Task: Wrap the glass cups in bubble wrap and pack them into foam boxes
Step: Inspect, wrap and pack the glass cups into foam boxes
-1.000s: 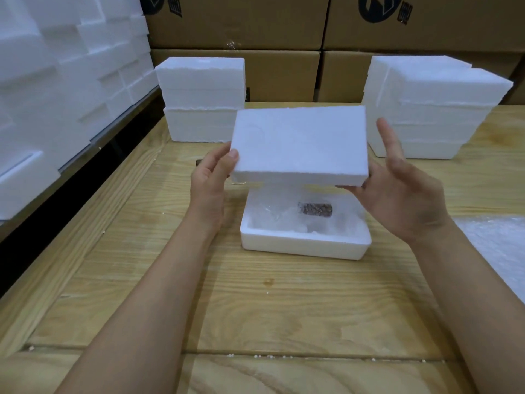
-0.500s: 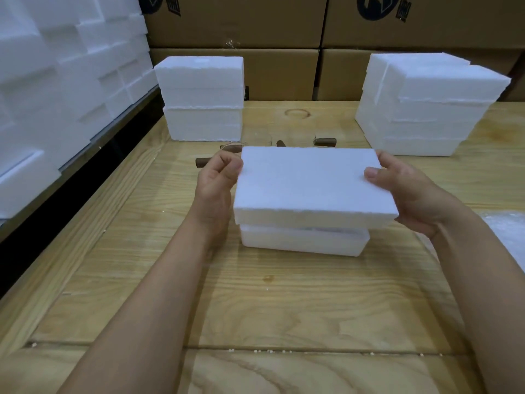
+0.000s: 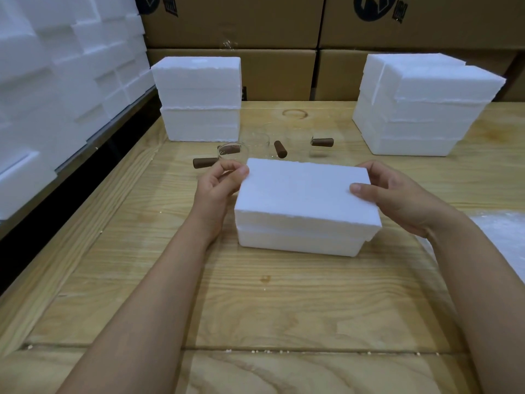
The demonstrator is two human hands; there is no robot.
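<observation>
The foam lid [image 3: 306, 194] lies on top of the foam box [image 3: 295, 244] near the middle of the wooden table [image 3: 255, 308], between the two hands. It sits a little askew, its near right corner jutting past the box wall below, and a seam shows between the two along the front. What is inside the box is hidden.

The left hand [image 3: 216, 189] is at the lid's far left corner, thumb and curled fingers pinching the edge there. The right hand [image 3: 397, 197] holds the opposite short side: its thumb presses flat on the lid's top near the right edge, while the fingers curl round the far right corner. The hands are apart, one at each end of the lid, and both forearms reach in from the near edge of the table.

Just beyond the lid stand bare glass cups [image 3: 231, 155] with brown handles, the nearest one just behind the left hand's fingers. Further back, a stack of foam boxes [image 3: 199, 100] rises on the left and a larger stack [image 3: 420, 109] on the right. A sheet of bubble wrap [image 3: 505, 237] lies at the table's right edge, beside the right wrist. Cardboard cartons [image 3: 233, 21] line the back, and more white foam pieces [image 3: 56, 81] are piled along the left side
</observation>
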